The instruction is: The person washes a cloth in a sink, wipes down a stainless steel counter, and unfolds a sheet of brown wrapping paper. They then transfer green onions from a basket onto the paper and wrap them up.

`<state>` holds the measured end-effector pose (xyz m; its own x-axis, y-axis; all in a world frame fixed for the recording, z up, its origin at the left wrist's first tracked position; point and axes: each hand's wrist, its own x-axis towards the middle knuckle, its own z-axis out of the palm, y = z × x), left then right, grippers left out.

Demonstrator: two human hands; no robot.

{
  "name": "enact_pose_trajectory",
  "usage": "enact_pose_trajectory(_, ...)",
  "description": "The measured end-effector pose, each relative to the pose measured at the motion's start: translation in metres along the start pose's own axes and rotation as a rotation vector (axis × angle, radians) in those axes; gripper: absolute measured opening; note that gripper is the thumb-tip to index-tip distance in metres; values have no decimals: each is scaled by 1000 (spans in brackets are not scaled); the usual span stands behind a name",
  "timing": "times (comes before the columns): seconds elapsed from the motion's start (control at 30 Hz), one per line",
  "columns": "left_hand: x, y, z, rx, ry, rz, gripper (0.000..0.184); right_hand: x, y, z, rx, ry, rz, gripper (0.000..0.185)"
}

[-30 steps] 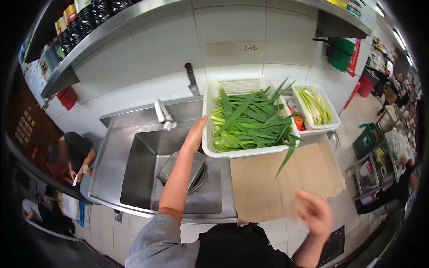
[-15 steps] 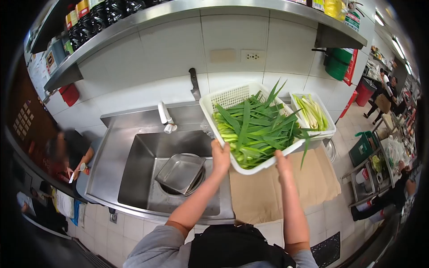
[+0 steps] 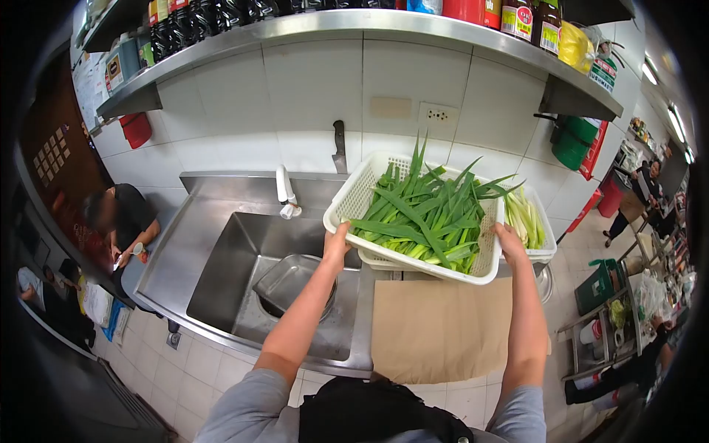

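Note:
My left hand [image 3: 337, 247] grips the left front rim of a white plastic basket [image 3: 484, 276]. On its right rim, my right hand [image 3: 511, 244] is closed, thumb over the edge. Long green leaves, likely leek or spring onion tops [image 3: 428, 203], fill the basket, some sticking out past its back and right sides. It is held at a slight tilt at the back of the counter. Part of another white basket [image 3: 375, 260] shows beneath its front left. Pale green-white stalks [image 3: 523, 214] lie in a white container [image 3: 547, 251] partly hidden behind on the right.
Left of the basket is a steel sink [image 3: 210, 275] with metal pans [image 3: 289, 280] in it and a white faucet [image 3: 286, 193]. A knife [image 3: 339, 144] hangs on the wall. Brown cardboard [image 3: 443, 332] covers the counter's front. A shelf [image 3: 325, 23] runs above; a person [image 3: 133, 214] is at left.
The basket of greens has turned and levelled somewhat, its front edge higher. My right hand has moved from the front rim to the right side. My left hand has shifted left.

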<state>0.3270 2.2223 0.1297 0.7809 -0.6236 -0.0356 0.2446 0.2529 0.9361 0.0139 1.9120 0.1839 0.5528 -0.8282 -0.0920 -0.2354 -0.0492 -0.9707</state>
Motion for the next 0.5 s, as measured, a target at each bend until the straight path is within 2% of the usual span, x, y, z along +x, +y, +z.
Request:
enact_pose_trajectory(0.07,1,-9,-2,-144,23,-17,58,23,-11,-5,-3,-47,-64,37)
enact_pose_trajectory(0.17,-8,-15,3,-105,24,92,55,60,-8,-18,-11,-59,-157,38)
enact_pose_trajectory(0.2,-11,-15,6,18,17,217,51,67,-5,-19,-92,-9,-176,37)
enact_pose_trajectory(0.27,-18,-15,10,103,-4,197,50,75,6,-22,-172,36,-190,37)
enact_pose_trajectory(0.33,-22,-13,11,295,-67,100,51,79,18,-24,-537,164,-315,40)
enact_pose_trajectory(0.37,-18,-25,6,296,-67,98,51,85,20,-23,-537,162,-313,40)
enact_pose_trajectory(0.43,-21,-42,5,765,194,272,57,96,23,-16,-799,330,-388,39)
enact_pose_trajectory(0.47,-24,-49,4,918,269,242,69,101,23,-13,-879,367,-380,47)
enact_pose_trajectory(0.5,-24,-49,3,926,263,244,69,98,26,-10,-872,370,-373,47)
